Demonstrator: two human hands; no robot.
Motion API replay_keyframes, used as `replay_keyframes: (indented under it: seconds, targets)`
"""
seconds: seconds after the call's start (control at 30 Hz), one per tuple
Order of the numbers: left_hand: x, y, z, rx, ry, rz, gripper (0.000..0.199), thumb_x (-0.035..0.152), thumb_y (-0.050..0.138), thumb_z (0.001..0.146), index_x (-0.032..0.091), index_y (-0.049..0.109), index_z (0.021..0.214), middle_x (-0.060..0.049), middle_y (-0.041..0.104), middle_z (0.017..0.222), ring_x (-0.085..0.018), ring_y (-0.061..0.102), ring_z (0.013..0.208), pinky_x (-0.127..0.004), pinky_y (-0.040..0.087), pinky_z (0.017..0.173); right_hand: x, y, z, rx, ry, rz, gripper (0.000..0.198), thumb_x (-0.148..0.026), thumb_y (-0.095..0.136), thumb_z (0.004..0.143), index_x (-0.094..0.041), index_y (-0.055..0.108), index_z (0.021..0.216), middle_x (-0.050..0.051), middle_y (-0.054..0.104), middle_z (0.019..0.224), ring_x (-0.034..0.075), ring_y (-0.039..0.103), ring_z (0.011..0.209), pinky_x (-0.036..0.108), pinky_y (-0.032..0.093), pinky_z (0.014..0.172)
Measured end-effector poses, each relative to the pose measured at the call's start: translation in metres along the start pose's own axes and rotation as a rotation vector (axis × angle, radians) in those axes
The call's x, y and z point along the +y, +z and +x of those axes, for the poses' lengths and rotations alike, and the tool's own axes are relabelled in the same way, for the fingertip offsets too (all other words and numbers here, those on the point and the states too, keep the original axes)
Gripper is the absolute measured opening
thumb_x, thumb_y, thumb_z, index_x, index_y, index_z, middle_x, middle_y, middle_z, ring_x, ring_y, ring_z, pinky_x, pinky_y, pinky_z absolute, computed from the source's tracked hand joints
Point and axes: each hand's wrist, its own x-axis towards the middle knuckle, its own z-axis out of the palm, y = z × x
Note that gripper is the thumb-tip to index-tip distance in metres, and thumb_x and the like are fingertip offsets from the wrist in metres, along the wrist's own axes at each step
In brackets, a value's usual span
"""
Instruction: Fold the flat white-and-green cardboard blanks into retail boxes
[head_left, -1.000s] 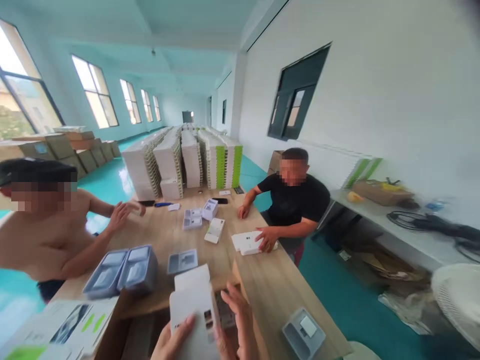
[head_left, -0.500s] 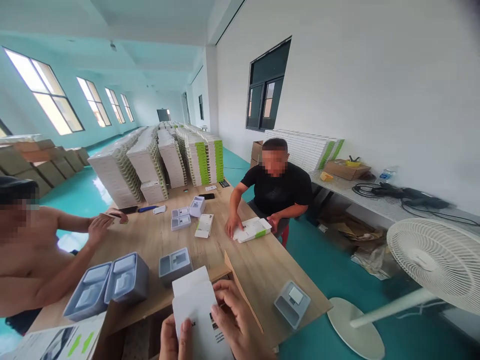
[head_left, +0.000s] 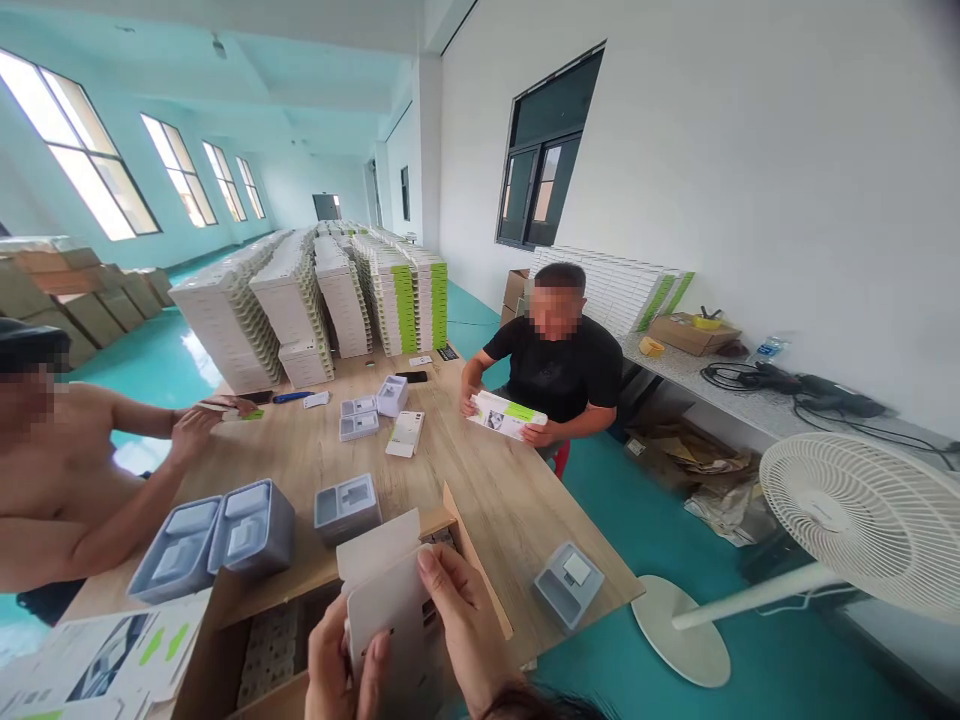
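Observation:
At the bottom centre I hold a white folding carton (head_left: 397, 625) with its end flap raised toward the far side. My left hand (head_left: 341, 655) grips its left side, thumb on the front face. My right hand (head_left: 469, 615) is closed on the right edge, thumb near the top by the flap fold. Below and behind the carton is an open cardboard box (head_left: 217, 655) with rows of small pale pieces inside. A grey moulded tray (head_left: 346, 510) sits beyond my hands, and another tray (head_left: 568, 585) with a white piece lies to the right.
Stacked grey trays (head_left: 251, 540) and flat printed cartons (head_left: 112, 660) are at left. Across the wooden table (head_left: 420, 480) a person in black (head_left: 559, 360) holds a white-green carton (head_left: 510, 415). Another person (head_left: 97, 480) sits left. A fan (head_left: 832, 520) stands right; carton stacks (head_left: 300, 300) rise behind.
My right hand has moved up the carton's edge toward the flap, and the carton is tilted more. Across the table, the person has lifted the white-green carton off the tabletop. The view has shifted slightly.

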Motion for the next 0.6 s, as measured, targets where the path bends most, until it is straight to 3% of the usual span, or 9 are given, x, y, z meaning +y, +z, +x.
replay_keyframes:
  seconds: [0.07, 0.13, 0.2, 0.27, 0.33, 0.43, 0.5, 0.6]
  targets:
    - [0.005, -0.008, -0.001, -0.109, -0.095, -0.174, 0.107, 0.072, 0.08, 0.067, 0.034, 0.029, 0.153, -0.013, 0.058, 0.143, -0.037, 0.054, 0.135, -0.045, 0.048, 0.108, 0.004, 0.006, -0.004, 0.012, 0.035, 0.1, 0.057, -0.075, 0.064, 0.084, -0.021, 0.05, 0.071, -0.004, 0.046, 0.067, 0.013, 0.037, 0.064, 0.026, 0.032, 0.06]
    - [0.013, -0.016, 0.0, -0.372, -0.288, -0.336, 0.132, 0.074, 0.085, 0.056, 0.031, 0.017, 0.161, -0.015, 0.057, 0.149, -0.042, 0.047, 0.143, -0.051, 0.041, 0.115, 0.007, 0.01, -0.009, 0.014, 0.072, 0.154, 0.052, -0.071, 0.065, 0.086, -0.021, 0.057, 0.078, -0.002, 0.057, 0.068, 0.014, 0.046, 0.064, 0.026, 0.039, 0.061]
    - [0.02, -0.024, 0.002, -0.668, -0.481, -0.428, 0.13, 0.069, 0.09, 0.052, 0.024, 0.032, 0.159, -0.019, 0.062, 0.144, -0.046, 0.048, 0.141, -0.055, 0.039, 0.116, 0.009, 0.01, -0.014, 0.048, 0.019, 0.081, 0.043, -0.064, 0.063, 0.093, -0.021, 0.062, 0.086, 0.001, 0.067, 0.076, 0.017, 0.059, 0.069, 0.027, 0.047, 0.064]
    - [0.024, -0.028, 0.005, -0.822, -0.571, -0.459, 0.11, 0.063, 0.089, 0.059, 0.018, 0.05, 0.151, -0.02, 0.068, 0.138, -0.047, 0.052, 0.137, -0.057, 0.039, 0.115, 0.008, 0.008, -0.017, 0.122, -0.196, -0.137, 0.031, -0.052, 0.064, 0.096, -0.022, 0.064, 0.103, 0.007, 0.074, 0.102, 0.021, 0.069, 0.088, 0.028, 0.055, 0.071]
    - [0.025, -0.028, 0.006, -0.839, -0.605, -0.468, 0.092, 0.062, 0.084, 0.067, 0.017, 0.06, 0.143, -0.019, 0.073, 0.129, -0.045, 0.056, 0.135, -0.057, 0.04, 0.114, 0.002, 0.004, -0.017, 0.178, -0.53, -0.431, 0.029, -0.038, 0.065, 0.098, -0.024, 0.06, 0.123, 0.011, 0.068, 0.129, 0.024, 0.068, 0.113, 0.03, 0.058, 0.084]
    - [0.025, -0.024, 0.005, -0.799, -0.571, -0.514, 0.081, 0.06, 0.083, 0.069, 0.018, 0.066, 0.136, -0.017, 0.074, 0.126, -0.044, 0.057, 0.134, -0.055, 0.042, 0.112, -0.013, -0.005, -0.012, 0.013, -0.962, -0.836, 0.029, -0.021, 0.056, 0.103, -0.024, 0.058, 0.132, 0.011, 0.067, 0.131, 0.023, 0.062, 0.124, 0.037, 0.051, 0.105]
    - [0.025, -0.022, 0.003, -0.783, -0.536, -0.53, 0.076, 0.059, 0.082, 0.071, 0.021, 0.068, 0.134, -0.014, 0.074, 0.125, -0.043, 0.059, 0.131, -0.053, 0.043, 0.112, -0.025, -0.011, -0.008, -0.178, -1.074, -0.995, 0.031, -0.023, 0.049, 0.105, -0.019, 0.057, 0.135, 0.012, 0.069, 0.126, 0.024, 0.061, 0.123, 0.041, 0.047, 0.11]
    - [0.024, -0.023, -0.001, -0.757, -0.525, -0.49, 0.073, 0.061, 0.078, 0.073, 0.021, 0.068, 0.133, -0.011, 0.076, 0.115, -0.042, 0.062, 0.126, -0.054, 0.042, 0.111, -0.037, -0.014, 0.0, -0.321, -1.079, -1.092, 0.046, -0.043, 0.047, 0.107, -0.014, 0.05, 0.142, 0.016, 0.067, 0.126, 0.028, 0.059, 0.121, 0.045, 0.046, 0.108]
